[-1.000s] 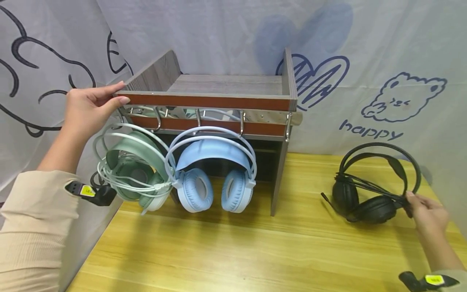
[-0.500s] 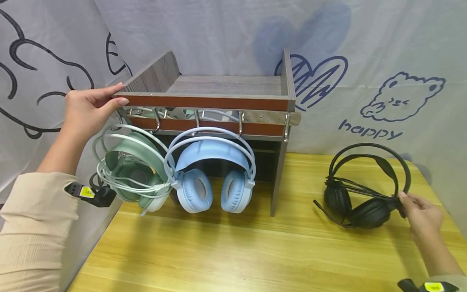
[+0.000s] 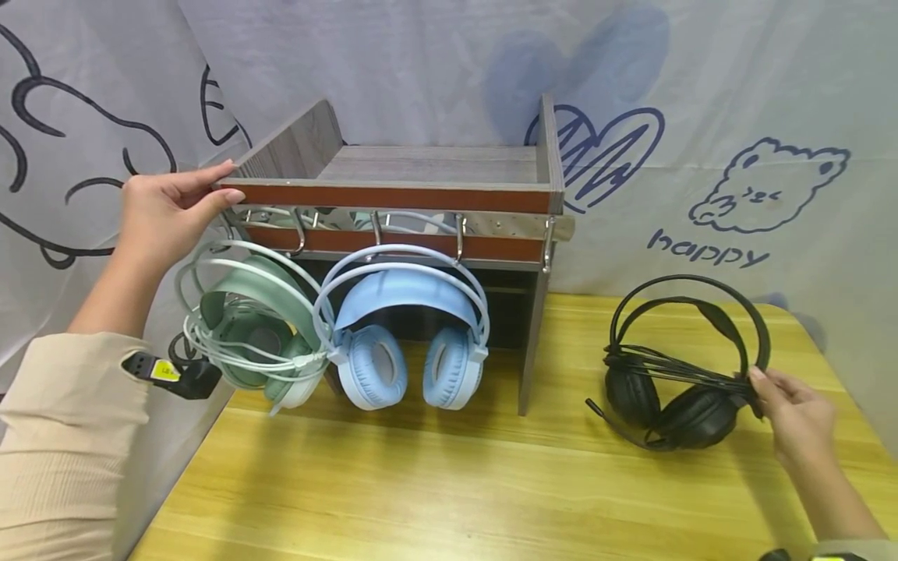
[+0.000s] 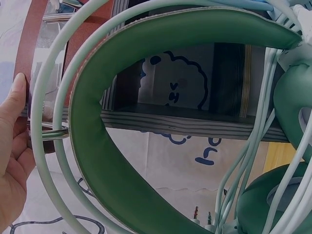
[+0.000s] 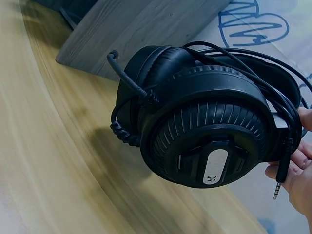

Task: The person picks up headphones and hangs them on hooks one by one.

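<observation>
At the upper left front corner of a wooden shelf [image 3: 386, 195], my left hand [image 3: 164, 214] grips the board, thumb on its front face. A green headset [image 3: 270, 284] and a light blue headset [image 3: 407, 292] hang from metal hooks along the shelf's front. In the left wrist view, the green headband [image 4: 87, 102] fills much of the frame beside my fingers. On the right, my right hand [image 3: 796, 417] pinches a black headset [image 3: 701, 417] with a boom microphone at one side of its band. Its cable is bundled, and the plug [image 5: 277, 190] dangles by my fingers.
A yellow wood-grain table [image 3: 449, 483] lies beneath everything. The hook [image 3: 548, 243] at the rail's right end holds nothing. Grey-white cloth with line drawings [image 3: 772, 187] stands behind and to the left. The shelf's side panel [image 3: 536, 335] rises between the blue and black headsets.
My right hand has carried the black headset leftward and slightly toward me. My left hand stays on the shelf corner, and the hung headsets keep their places.
</observation>
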The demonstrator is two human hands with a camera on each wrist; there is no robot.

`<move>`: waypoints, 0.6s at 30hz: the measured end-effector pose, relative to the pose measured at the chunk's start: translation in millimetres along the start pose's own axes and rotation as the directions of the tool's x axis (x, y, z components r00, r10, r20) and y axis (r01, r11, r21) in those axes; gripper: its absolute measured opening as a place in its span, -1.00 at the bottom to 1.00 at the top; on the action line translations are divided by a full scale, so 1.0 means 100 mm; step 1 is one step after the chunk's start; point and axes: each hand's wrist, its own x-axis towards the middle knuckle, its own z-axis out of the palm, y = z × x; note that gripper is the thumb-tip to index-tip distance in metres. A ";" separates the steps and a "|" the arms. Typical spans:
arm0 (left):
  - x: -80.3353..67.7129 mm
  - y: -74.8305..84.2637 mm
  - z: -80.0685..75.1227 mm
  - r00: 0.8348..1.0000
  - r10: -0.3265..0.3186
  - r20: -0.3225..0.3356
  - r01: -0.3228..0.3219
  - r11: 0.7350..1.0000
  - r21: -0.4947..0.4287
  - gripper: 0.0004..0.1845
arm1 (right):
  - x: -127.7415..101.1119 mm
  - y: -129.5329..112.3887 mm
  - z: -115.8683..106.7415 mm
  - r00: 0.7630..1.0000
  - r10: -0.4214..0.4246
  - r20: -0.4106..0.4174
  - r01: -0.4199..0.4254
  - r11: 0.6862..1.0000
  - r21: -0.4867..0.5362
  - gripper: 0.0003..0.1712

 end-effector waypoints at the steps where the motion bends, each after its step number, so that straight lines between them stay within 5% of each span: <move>1: 0.00 0.00 0.00 1.000 0.001 -0.001 -0.001 1.000 0.000 -0.61 | 0.00 0.01 0.00 1.000 -0.009 0.012 0.009 1.000 0.002 -0.77; 8: 0.00 -0.01 0.00 1.000 -0.007 0.001 0.007 1.000 0.007 -0.60 | 0.39 0.45 -0.27 0.991 -0.118 0.059 0.118 0.993 0.002 -0.91; 11: 0.00 -0.02 0.00 1.000 -0.003 -0.002 0.003 1.000 0.002 -0.61 | 0.49 0.58 -0.32 0.979 -0.182 0.091 0.174 0.981 0.083 -0.88; 18: 0.01 0.00 0.00 1.000 0.009 -0.007 -0.009 1.000 -0.008 -0.61 | -0.06 0.13 0.11 0.971 -0.189 0.147 0.162 0.971 0.177 -0.82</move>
